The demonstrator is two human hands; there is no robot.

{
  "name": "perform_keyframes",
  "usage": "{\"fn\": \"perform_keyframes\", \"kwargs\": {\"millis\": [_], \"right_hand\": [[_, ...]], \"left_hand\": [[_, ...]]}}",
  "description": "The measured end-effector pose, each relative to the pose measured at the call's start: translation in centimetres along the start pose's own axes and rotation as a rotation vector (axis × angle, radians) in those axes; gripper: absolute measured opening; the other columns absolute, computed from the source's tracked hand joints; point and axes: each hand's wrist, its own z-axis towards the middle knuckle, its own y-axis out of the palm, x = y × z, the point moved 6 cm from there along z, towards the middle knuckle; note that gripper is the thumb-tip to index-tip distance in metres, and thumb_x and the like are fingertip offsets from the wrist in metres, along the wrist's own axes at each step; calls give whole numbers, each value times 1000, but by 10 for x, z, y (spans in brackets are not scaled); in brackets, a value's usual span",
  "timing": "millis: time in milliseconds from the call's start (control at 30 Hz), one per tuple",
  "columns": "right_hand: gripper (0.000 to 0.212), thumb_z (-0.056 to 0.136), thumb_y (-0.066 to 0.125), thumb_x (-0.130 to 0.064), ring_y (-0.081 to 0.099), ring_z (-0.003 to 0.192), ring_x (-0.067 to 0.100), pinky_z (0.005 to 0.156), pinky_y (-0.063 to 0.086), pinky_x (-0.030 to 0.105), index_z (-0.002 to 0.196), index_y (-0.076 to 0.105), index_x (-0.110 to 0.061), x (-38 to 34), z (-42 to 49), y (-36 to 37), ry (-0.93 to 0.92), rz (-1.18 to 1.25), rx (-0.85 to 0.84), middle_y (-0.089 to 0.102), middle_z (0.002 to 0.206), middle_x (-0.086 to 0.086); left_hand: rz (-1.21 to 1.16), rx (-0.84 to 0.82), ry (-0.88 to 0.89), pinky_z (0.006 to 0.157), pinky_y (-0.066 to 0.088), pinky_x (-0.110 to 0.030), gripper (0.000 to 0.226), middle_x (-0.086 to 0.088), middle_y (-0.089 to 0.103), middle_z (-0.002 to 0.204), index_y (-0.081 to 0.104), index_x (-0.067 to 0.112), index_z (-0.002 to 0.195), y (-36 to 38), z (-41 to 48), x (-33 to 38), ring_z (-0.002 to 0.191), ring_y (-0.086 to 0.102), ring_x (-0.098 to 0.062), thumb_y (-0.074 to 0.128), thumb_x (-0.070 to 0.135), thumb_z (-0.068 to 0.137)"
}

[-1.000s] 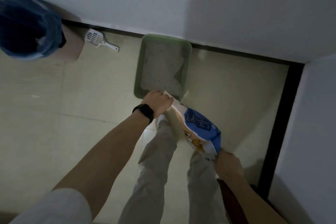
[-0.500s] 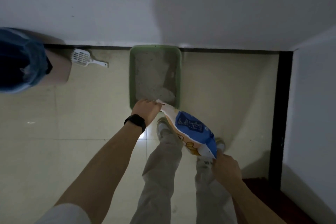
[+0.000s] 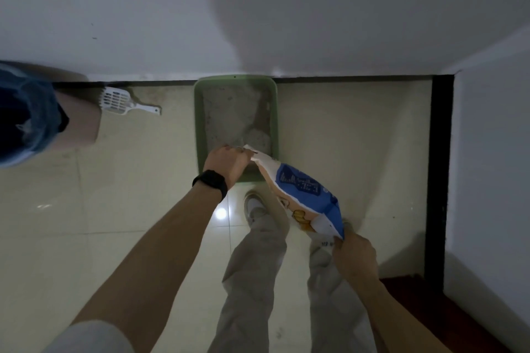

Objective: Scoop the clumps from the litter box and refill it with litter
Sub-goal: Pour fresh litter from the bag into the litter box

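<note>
A green litter box stands on the floor against the wall, with grey litter inside and a small paler heap at its near right corner. A white and blue litter bag is tilted over the box's near edge, mouth toward the box. My left hand, with a black band on the wrist, grips the bag's top edge at the mouth. My right hand grips the bag's bottom corner, raised behind. A white slotted scoop lies on the floor to the left of the box.
A bin lined with a blue bag stands at the far left by the wall. My legs and a light shoe are just in front of the box. A black strip and a white wall bound the right side.
The view has shifted so the box sits more centred. A pale heap of fresh litter has appeared in the box's near right corner below the bag's mouth. Both hands keep their hold.
</note>
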Motion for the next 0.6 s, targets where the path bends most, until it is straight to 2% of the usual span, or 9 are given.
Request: {"fn": "perform_keyframes", "kwargs": {"millis": [267,433,600], "right_hand": [[14,97,45,-28,62,80,27,74,53,39,90,49,-17,-4,6,-20,43,106,111,63,92,7],[16,98,45,-25,59,77,29,69,49,36,86,46,-14,-4,12,-31,11,103,106,61,89,9],[16,98,46,-25,53,72,24,65,40,30,86,44,-16,0,18,-38,1,58,81,54,81,3]], "left_hand": [[-33,64,-10,89,51,-38,44,-8,68,117,50,21,140,-26,22,-2,101,63,-30,49,8,97],[-26,73,1,90,50,-39,44,-8,66,124,52,24,138,-30,36,-1,105,62,-32,48,8,97],[-37,23,-16,89,51,-41,41,-9,65,123,53,22,137,-23,38,3,106,60,-35,46,10,98]]}}
